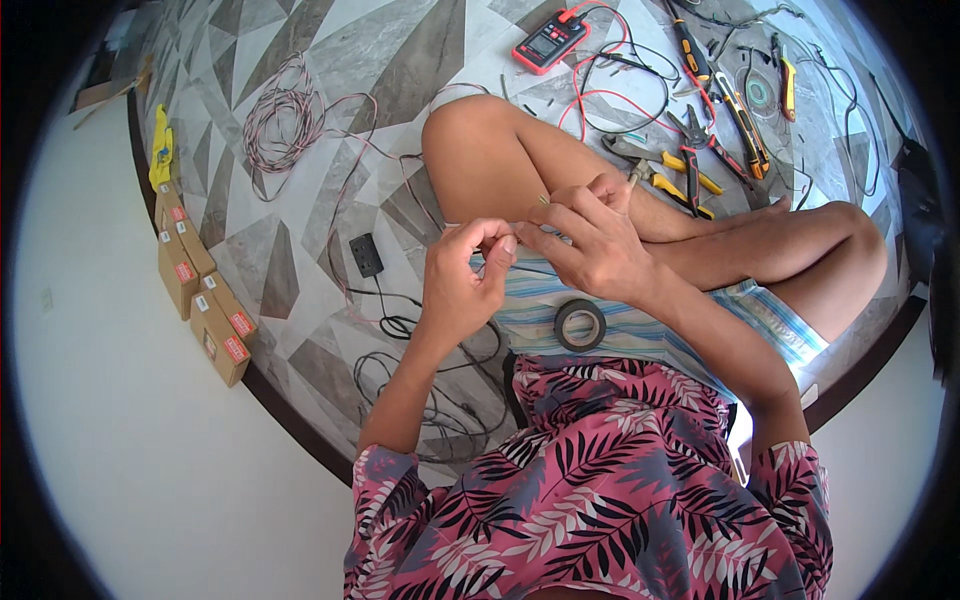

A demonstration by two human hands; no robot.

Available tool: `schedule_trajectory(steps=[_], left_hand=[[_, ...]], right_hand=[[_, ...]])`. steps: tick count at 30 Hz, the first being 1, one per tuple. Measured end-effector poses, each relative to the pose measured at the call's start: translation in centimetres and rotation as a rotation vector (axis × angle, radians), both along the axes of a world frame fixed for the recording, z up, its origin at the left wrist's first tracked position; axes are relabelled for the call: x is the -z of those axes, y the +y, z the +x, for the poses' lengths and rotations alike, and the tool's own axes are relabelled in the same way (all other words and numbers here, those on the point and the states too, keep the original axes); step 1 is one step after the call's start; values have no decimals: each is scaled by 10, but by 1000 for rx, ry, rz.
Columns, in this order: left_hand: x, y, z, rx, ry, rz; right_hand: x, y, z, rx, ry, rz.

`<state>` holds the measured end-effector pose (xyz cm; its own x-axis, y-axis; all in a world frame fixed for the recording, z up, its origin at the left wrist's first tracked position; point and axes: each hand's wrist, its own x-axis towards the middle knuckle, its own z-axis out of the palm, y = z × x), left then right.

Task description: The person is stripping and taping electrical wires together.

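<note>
My left hand [462, 272] is closed in a pinch over my lap, its fingertips touching a thin pale wire [517, 232] too small to make out well. My right hand [592, 243] sits just right of it with curled fingers, close around the same wire; a small yellow-green bit [543, 200] shows among these fingers. Below both hands a roll of dark tape [580, 325] lies on my striped shorts. Pliers with yellow-black handles [672, 185] lie beyond my right hand, partly hidden by it.
A red-black meter [548, 42] with leads, red-handled strippers [695, 140] and yellow-black cutters [745, 125] lie on the floor ahead. A pink-white wire coil [280, 135], a black socket block [365, 255] and cardboard boxes [215, 330] lie to my left. Dark cables [420, 410] run beside my left arm.
</note>
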<state>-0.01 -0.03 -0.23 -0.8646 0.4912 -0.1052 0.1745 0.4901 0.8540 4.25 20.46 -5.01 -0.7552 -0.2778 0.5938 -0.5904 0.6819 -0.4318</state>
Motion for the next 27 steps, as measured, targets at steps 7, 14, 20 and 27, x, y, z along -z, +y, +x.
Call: schedule_trajectory(steps=[7, 14, 20, 27], left_hand=[[2, 7, -2, 116, 490, -88], [2, 5, -1, 17, 301, -83], [-2, 2, -2, 8, 9, -13], [-6, 1, -4, 28, -107, 30]], right_hand=[[-12, -5, 2, -14, -422, -180], [-17, 11, -5, -124, -720, -348], [-5, 2, -2, -27, -150, -70], [0, 2, -5, -63, -83, -123]])
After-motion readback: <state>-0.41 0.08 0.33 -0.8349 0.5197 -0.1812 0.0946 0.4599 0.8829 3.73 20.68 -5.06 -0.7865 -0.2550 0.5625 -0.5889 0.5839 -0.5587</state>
